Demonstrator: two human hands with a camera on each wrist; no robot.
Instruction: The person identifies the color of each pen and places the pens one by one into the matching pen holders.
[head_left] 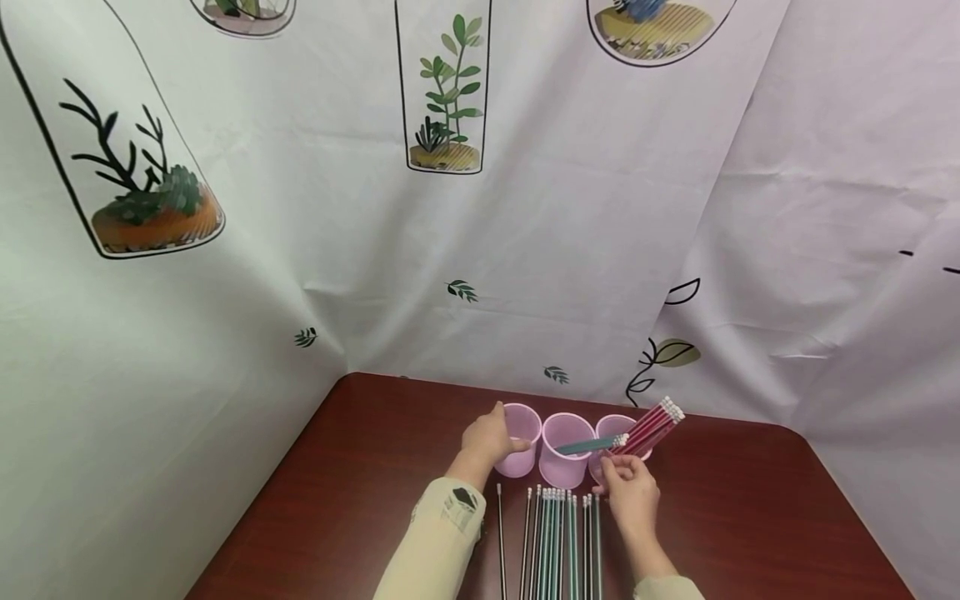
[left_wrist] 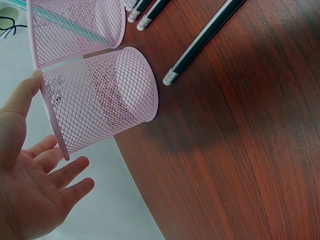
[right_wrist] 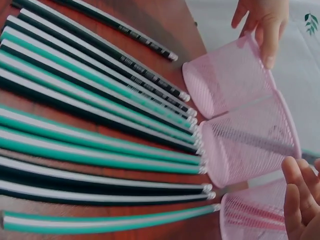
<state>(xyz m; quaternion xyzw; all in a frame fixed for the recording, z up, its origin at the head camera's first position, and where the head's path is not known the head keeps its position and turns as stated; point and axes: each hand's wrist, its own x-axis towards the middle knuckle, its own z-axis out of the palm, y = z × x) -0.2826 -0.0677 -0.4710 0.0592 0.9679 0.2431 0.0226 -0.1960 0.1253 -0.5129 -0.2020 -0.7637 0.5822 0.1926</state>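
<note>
Three pink mesh pencil cups stand in a row. My left hand (head_left: 486,439) holds the left cup (head_left: 516,463) by its rim, thumb and fingers on opposite sides in the left wrist view. That cup has no pencils in it. Green pencils (head_left: 587,445) lean in the middle cup (head_left: 562,472), and a bunch of red pencils (head_left: 647,430) leans in the right cup (right_wrist: 250,212). Close in front of the right cup is my right hand (head_left: 633,498), its fingers loosely bent with nothing visible between them. Several striped pencils (head_left: 555,542) lie side by side before the cups.
The cups and pencils are on a dark red-brown wooden table (head_left: 360,483). A white cloth (head_left: 562,208) printed with plants hangs behind the table. One black-striped pencil (head_left: 502,542) lies apart, left of the others.
</note>
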